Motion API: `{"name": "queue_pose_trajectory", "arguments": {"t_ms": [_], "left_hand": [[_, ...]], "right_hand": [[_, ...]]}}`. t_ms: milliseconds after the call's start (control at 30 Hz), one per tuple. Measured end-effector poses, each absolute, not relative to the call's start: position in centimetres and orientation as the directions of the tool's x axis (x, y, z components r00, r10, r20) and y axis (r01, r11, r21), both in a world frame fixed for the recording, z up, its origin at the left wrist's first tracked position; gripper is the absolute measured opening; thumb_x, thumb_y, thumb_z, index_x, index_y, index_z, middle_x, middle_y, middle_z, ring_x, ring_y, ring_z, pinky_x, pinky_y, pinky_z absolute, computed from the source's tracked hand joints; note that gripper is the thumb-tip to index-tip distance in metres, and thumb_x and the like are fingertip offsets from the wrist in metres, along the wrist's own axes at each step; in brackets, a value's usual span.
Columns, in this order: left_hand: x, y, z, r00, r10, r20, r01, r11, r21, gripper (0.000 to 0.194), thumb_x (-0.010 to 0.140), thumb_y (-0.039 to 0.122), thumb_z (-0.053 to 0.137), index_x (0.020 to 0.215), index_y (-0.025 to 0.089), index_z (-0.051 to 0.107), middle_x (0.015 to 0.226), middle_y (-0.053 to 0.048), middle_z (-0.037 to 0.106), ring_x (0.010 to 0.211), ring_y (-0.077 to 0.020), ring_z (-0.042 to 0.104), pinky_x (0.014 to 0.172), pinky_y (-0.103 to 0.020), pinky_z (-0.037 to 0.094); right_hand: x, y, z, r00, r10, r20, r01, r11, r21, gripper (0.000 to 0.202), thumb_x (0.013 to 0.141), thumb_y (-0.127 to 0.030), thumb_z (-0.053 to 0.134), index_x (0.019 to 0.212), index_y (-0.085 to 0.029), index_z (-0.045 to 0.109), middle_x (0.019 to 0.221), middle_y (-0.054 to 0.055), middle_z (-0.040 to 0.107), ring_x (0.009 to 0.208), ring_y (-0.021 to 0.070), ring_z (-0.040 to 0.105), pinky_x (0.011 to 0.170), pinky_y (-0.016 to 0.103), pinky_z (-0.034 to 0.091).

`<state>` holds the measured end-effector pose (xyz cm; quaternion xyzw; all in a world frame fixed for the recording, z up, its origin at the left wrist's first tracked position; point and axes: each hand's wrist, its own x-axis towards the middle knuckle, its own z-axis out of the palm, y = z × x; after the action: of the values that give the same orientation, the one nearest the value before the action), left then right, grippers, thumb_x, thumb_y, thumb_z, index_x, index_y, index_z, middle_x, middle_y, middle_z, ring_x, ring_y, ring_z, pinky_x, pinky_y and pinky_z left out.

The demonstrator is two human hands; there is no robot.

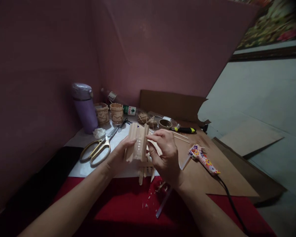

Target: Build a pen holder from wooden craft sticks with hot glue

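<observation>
A small piece built of pale wooden craft sticks (132,138) is held up over the table, with a clear ridged plastic part (139,147) along its middle. Its left side is gripped by my left hand (120,152), thumb on the front face. My right hand (164,152) pinches at the right edge of the piece, fingers bent against the sticks. More loose craft sticks (141,176) lie under and behind the piece, partly hidden by it and by my right hand.
Gold-handled scissors (98,152) and a purple bottle (85,110) stand left. Behind are two carved cups (116,113), plastic bottles, a tape roll (165,124) and a cutter (185,130). A flowered glue gun (204,159) lies right on cardboard (227,177), its cord trailing forward.
</observation>
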<state>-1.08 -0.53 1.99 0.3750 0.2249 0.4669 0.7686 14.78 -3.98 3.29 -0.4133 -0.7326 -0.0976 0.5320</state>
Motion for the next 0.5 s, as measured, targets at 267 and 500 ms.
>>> {"name": "queue_pose_trajectory", "arguments": {"t_ms": [267,500], "left_hand": [[-0.7,-0.94,2.01,0.468,0.878,0.101,-0.458,0.143,0.877,0.049,0.077,0.028,0.066,0.125,0.021,0.058,0.104,-0.008,0.07,0.085,-0.0228,0.066,0.073,-0.032,0.052],[-0.47,-0.92,1.9,0.403,0.909,0.104,-0.431,0.088,0.898,0.044,0.07,0.031,0.073,0.111,0.019,0.061,0.098,-0.007,0.066,0.085,-0.0208,0.062,0.073,-0.03,0.049]], "right_hand": [[14.61,-4.06,3.12,-0.161,0.5,0.851,0.765,0.608,-0.213,0.016,0.091,-0.02,0.055,0.098,-0.019,0.069,0.089,0.008,0.062,0.093,0.0232,0.054,0.083,0.04,0.046],[14.95,-4.23,2.87,-0.202,0.456,0.867,0.772,0.619,-0.146,0.014,0.091,-0.022,0.056,0.096,-0.022,0.069,0.087,0.004,0.069,0.095,0.0235,0.056,0.084,0.041,0.043]]}}
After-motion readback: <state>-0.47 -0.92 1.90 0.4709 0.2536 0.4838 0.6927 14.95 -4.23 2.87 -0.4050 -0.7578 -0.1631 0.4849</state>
